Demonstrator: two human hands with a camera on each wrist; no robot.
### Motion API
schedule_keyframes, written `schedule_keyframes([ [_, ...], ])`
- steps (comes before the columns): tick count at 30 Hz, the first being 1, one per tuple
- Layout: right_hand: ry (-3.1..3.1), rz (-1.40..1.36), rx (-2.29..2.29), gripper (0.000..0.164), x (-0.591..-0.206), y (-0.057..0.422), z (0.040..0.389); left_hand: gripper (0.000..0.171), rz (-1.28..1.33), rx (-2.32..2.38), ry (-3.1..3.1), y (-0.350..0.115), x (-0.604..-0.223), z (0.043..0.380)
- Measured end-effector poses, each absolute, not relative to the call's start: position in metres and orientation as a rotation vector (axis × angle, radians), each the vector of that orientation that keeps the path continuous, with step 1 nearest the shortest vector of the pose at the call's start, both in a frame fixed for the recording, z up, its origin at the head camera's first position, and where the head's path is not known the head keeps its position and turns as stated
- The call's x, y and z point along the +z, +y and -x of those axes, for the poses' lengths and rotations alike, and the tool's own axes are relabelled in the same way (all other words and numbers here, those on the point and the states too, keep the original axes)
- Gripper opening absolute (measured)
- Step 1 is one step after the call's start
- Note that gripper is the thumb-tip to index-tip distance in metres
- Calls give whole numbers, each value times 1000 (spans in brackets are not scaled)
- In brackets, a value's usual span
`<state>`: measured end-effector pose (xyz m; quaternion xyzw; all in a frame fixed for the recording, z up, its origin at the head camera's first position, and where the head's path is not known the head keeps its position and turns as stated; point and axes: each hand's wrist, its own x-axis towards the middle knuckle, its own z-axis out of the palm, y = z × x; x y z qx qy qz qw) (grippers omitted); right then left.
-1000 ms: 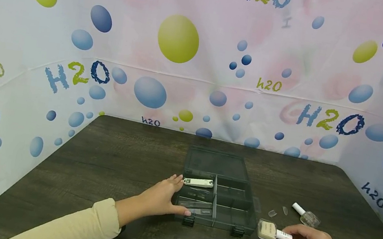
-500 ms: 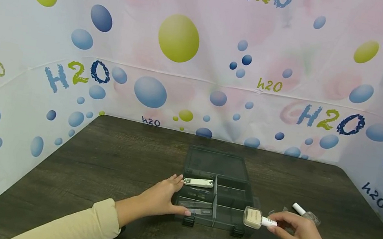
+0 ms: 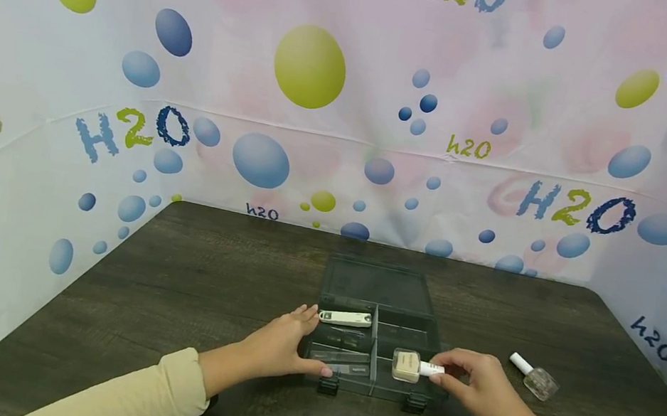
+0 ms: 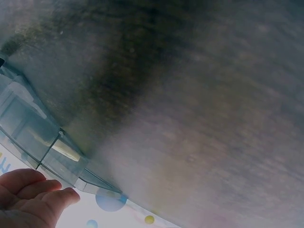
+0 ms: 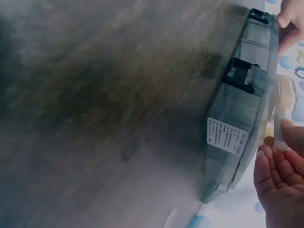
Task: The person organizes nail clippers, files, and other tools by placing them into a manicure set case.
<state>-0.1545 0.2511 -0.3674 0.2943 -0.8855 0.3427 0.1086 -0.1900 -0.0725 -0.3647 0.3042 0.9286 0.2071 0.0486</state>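
Note:
My right hand (image 3: 480,387) pinches the white cap of a beige nail polish bottle (image 3: 406,365) between thumb and fingers. The bottle lies sideways above the front right compartment of an open, dark see-through organizer box (image 3: 399,392). In the right wrist view the same nail polish bottle (image 5: 286,97) shows above the box's rim. My left hand (image 3: 282,341) rests along the box's left side, its thumb at the front edge and its straight fingers by the back left. A cream nail clipper (image 3: 346,318) lies in the back left compartment, and clear flat pieces (image 3: 343,362) lie in the front left.
A second nail polish bottle (image 3: 539,382), clear with a white cap, lies on the dark wooden table (image 3: 220,270) right of the box. The box's lid (image 3: 379,284) is folded back flat. A printed curtain (image 3: 340,166) hangs behind and at both sides.
My right hand has carried the beige nail polish bottle leftward from the table over the box's front right compartment. The left hand keeps its place. The small clear pieces on the table are now hidden.

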Motion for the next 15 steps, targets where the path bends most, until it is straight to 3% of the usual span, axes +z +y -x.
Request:
schedule_keyframes([
  [15, -2713, -990, 746, 10, -366, 233, 171, 86, -931, 621, 2835, -73, -365, 191],
])
